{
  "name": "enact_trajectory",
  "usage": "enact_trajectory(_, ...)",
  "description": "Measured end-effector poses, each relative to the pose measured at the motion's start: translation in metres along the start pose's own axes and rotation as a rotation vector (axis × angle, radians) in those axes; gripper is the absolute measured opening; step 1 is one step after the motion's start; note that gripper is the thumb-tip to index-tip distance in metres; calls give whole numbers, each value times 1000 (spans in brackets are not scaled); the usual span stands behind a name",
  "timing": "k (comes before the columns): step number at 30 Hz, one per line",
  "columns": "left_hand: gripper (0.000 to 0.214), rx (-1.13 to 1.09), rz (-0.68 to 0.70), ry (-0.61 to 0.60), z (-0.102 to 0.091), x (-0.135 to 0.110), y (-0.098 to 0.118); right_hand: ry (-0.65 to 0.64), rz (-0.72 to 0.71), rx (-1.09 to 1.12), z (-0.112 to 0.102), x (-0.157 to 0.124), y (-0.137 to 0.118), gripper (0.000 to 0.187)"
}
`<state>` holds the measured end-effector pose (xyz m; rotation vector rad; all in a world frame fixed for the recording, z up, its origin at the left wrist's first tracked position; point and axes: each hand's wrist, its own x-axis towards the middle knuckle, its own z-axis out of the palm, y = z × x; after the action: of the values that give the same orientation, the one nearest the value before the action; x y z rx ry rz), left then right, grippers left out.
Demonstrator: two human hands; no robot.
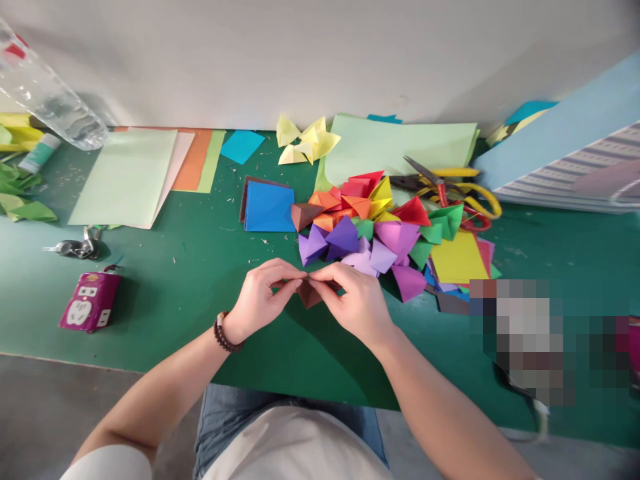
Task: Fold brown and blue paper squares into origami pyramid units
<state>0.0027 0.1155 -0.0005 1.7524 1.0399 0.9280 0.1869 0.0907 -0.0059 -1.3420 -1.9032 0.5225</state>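
Note:
Between my two hands is a brown folded paper piece (309,296), held just above the green table. My left hand (267,293) pinches its upper left edge between thumb and fingers; a dark bead bracelet circles that wrist. My right hand (353,297) pinches the same paper from the right, the fingertips of both hands almost meeting. My fingers cover part of the folds. Just beyond them lies a heap of folded paper pieces (342,236) in purple, orange, red, yellow and green. A stack of blue paper squares (271,207) with brown sheets under it lies to the heap's left.
Scissors and pliers with yellow and red handles (483,193) lie behind the heap, near a yellow paper stack (457,258). Pale green sheets (125,175), a purple carton (91,301), keys (80,247) and a water bottle (60,100) are at left. A light blue box (565,143) stands right.

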Motion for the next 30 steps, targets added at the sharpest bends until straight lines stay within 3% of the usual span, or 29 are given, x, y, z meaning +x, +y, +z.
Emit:
enact_trajectory(6,8,-66,-98,-33,1,1,1,-9,38,59,2,-1,0,7)
enact_trajectory(13,8,-29,-62,-44,-2,2,3,-31,79,103,3,-2,-2,7)
enact_trajectory(20,2,-63,-139,80,1,1,0,-38,233,252,3,2,-1,21)
enact_trajectory(26,13,3,-179,-111,5,0,-1,-33,108,147,5,0,-2,12)
enact_trajectory(30,19,101,-181,-146,4,0,-1,-23,21,158,5,-2,-6,16)
